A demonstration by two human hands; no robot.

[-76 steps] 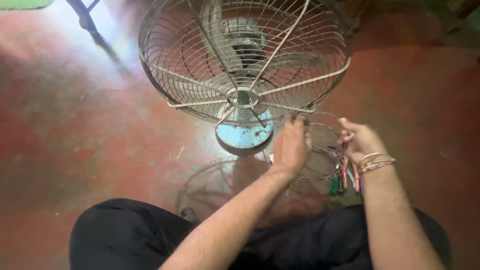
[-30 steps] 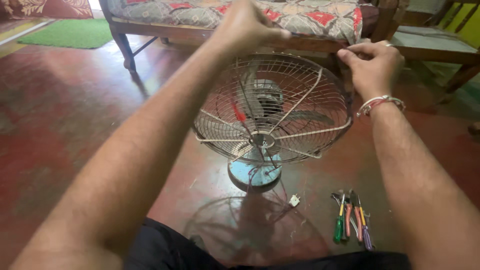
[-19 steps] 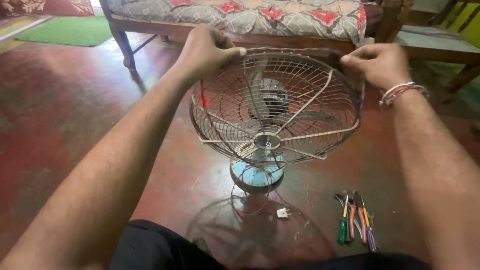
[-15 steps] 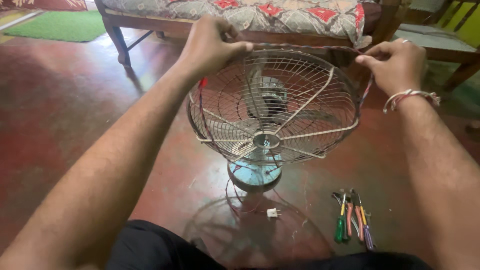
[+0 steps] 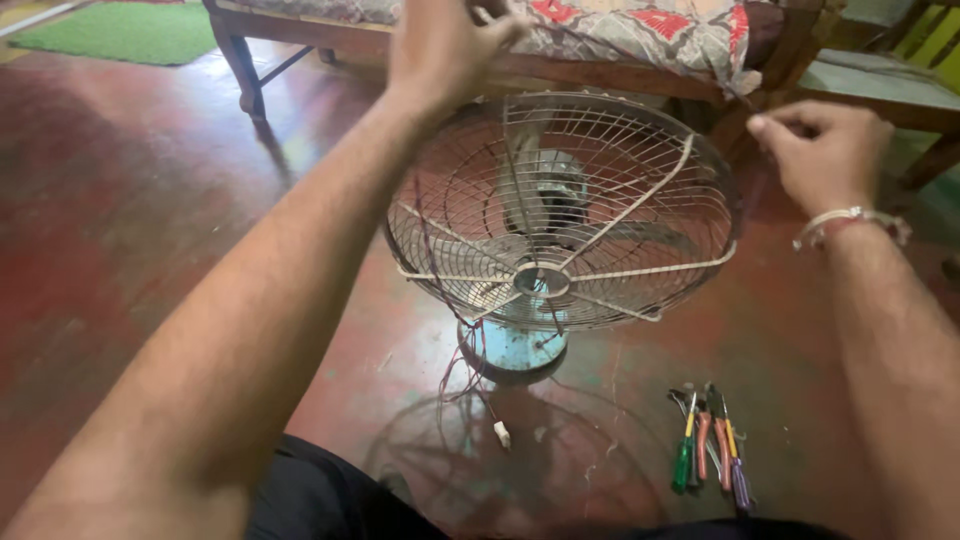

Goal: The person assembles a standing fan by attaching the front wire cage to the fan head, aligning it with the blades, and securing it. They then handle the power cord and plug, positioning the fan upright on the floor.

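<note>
1. Here the left hand is raised high at the far side of the scene, above the top rim of the fan, its forearm stretching diagonally from the near left corner; the fingers are pinched together on a thin cord.
2. The right hand sits lower and to the right, just off the fan's right rim, knuckles up, thumb and forefinger closed on the other stretch of that cord; thread bands circle the wrist.
3. The cord runs taut between the two hands — thin, dark, slightly blurred — and passes above the cage's top edge; whether it touches the rim I cannot tell.
4. A further length of it hangs down the left side of the cage and ends in a small white plug lying on the floor, near the fan's foot.
5. The table fan stands in the middle on a round, chipped pale-blue base; its guard is a domed cage of thin, dull metal wires with broad flat spokes meeting at a centre ring, the blades showing behind.
6. The floor is polished red, worn and glossy.
7. To the near right lie hand tools — green, red and purple handles, side by side.
8. At the far edge, a wooden bench carries a patterned cushion.
</note>
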